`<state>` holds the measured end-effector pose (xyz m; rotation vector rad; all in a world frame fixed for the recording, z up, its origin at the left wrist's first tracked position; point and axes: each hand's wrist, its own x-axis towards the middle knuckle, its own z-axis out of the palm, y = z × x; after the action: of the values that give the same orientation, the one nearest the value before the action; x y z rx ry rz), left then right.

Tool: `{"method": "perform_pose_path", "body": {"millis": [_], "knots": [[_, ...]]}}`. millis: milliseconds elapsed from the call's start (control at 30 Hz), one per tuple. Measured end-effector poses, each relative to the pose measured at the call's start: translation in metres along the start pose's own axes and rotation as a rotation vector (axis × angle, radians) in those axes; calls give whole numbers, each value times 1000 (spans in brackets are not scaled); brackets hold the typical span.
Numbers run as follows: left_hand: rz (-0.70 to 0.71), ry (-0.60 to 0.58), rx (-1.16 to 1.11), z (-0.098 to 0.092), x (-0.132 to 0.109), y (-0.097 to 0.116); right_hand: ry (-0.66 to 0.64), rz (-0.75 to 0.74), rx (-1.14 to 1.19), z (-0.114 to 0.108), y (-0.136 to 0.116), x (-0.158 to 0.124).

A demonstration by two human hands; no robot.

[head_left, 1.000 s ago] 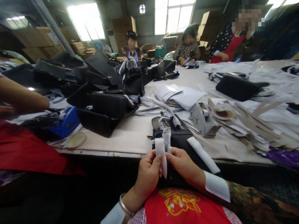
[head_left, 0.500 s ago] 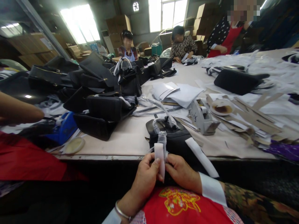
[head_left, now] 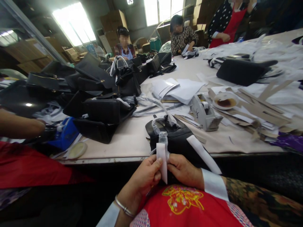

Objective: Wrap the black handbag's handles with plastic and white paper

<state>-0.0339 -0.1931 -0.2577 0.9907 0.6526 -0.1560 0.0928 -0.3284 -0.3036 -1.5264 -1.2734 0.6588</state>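
Observation:
Both of my hands meet low in the middle, just off the table's near edge. My left hand (head_left: 145, 175) pinches a white paper strip (head_left: 162, 160) that stands upright between the fingers. My right hand (head_left: 183, 171) is closed on the same strip from the right, where a plastic-wrapped handle end (head_left: 163, 137) rises. That handle belongs to a black handbag (head_left: 174, 138) lying on the table edge right behind my hands. A second white strip (head_left: 203, 154) lies slanted across the bag's right side.
A pile of black handbags (head_left: 99, 94) fills the left of the table (head_left: 132, 138). A grey tape dispenser (head_left: 204, 114), white sheets (head_left: 182, 90) and cardboard strips (head_left: 260, 110) lie right. A neighbour's arm (head_left: 21, 126) and red apron sit left; people work across the table.
My hands and the strip sit a little lower in the picture and closer together. The view has tilted and shifted, so the table and bags appear moved up and left.

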Motion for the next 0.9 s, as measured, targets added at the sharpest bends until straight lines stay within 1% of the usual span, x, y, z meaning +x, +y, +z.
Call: {"method": "perform_pose_path", "body": {"millis": [67, 133, 200, 267, 333, 433, 500, 567, 667, 767, 833, 900], "knots": [[-58, -48, -79, -3, 1, 4, -5, -17, -27, -1, 1, 0], [-101, -70, -116, -4, 2, 6, -11, -37, -55, -1, 2, 0], [-120, -75, -121, -4, 2, 5, -17, -51, -90, -2, 0, 2], [-104, -62, -119, -2, 3, 2, -46, -39, -164, -3, -3, 3], [-76, -37, -108, 0, 4, -2, -134, 21, -331, -3, -9, 5], [-37, -1, -65, 3, 6, -9, -286, 139, -688, -3, -23, 7], [-9, 28, -30, 5, 7, -12, -323, 143, -864, -4, -34, 9], [7, 55, 1, 7, 8, -13, -334, 129, -958, -6, -44, 12], [4, 77, 51, 11, 8, -13, -385, 196, -992, -10, -51, 18], [35, 90, 89, 14, 9, -13, -414, 254, -951, -15, -50, 23], [80, 110, 107, 16, 10, -13, -387, 237, -901, -20, -46, 22], [133, 139, 133, 17, 11, -15, -323, 199, -785, -26, -42, 18]]}}
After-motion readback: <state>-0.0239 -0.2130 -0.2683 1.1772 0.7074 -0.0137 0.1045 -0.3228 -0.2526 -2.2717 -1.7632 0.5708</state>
